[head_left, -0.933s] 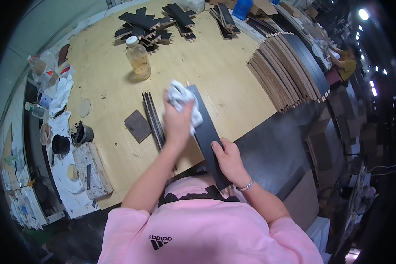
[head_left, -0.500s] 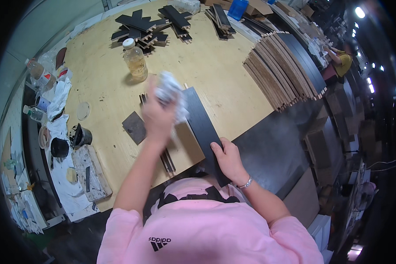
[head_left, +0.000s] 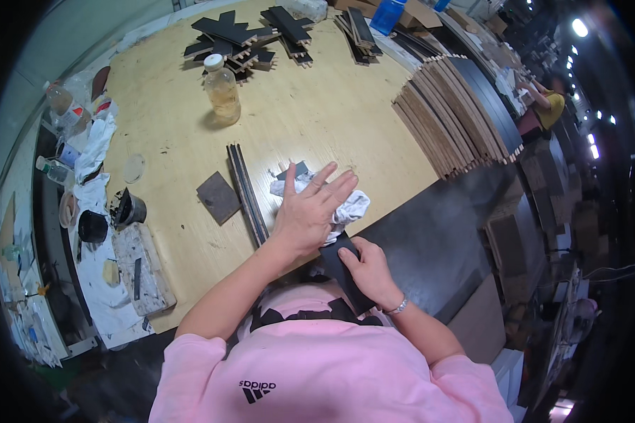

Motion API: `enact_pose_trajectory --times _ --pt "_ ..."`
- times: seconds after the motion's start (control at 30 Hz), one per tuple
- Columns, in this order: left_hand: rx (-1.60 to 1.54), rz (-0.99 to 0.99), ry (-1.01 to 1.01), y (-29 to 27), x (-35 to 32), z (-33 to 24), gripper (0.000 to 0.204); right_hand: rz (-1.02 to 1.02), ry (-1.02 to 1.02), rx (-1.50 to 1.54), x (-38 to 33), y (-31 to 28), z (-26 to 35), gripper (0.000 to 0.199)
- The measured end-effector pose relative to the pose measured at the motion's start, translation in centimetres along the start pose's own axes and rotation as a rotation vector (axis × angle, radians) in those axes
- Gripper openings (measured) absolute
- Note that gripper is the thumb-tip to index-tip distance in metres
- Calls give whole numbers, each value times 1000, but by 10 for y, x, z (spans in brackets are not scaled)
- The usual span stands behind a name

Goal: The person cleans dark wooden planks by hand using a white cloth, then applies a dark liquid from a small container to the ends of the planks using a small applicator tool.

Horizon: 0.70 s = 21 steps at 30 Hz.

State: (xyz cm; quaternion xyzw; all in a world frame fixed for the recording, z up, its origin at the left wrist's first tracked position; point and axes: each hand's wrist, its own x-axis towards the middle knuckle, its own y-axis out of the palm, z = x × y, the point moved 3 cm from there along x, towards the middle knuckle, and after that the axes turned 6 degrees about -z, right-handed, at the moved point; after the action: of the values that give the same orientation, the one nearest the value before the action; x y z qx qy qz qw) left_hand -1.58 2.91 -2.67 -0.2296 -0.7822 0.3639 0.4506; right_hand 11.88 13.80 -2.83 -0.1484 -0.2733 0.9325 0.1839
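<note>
Black, flat and narrow: one dark board (head_left: 346, 271), lying at the near edge of the plywood table (head_left: 331, 106), its near end clamped in the right hand (head_left: 369, 270), whose fingers curl over it. One left hand (head_left: 309, 211), fingers spread and flat, presses one crumpled white rag (head_left: 349, 206) onto the board's middle; only a far corner of the board shows beyond the rag. Just left: two thin dark strips (head_left: 245, 192) lying side by side, then one small dark square piece (head_left: 219, 197). Farther left, two black cups (head_left: 109, 217) on a stained cloth. Far: one clear bottle of yellowish liquid (head_left: 222, 92), white cap. Right: one leaning row of boards (head_left: 458, 113). Farthest: stacks of black pieces (head_left: 250, 35), number uncertain.
</note>
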Motion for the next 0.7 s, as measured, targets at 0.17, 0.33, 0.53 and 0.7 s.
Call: enact_pose_trajectory --times 0.17,0.33,0.53,0.7 --pt "-46 -108 -187 -11 18 52 60 34 33 58 -8 -2 0 27" --pt "-156 -1 -35 0 -4 -2 58 82 80 48 -3 -3 -16 27" --pt "74 -274 -201 -20 18 91 56 74 6 103 -10 -8 0 23" --pt "-1168 -663 -1054 -27 -15 125 30 -92 -16 205 -8 -16 6 17"
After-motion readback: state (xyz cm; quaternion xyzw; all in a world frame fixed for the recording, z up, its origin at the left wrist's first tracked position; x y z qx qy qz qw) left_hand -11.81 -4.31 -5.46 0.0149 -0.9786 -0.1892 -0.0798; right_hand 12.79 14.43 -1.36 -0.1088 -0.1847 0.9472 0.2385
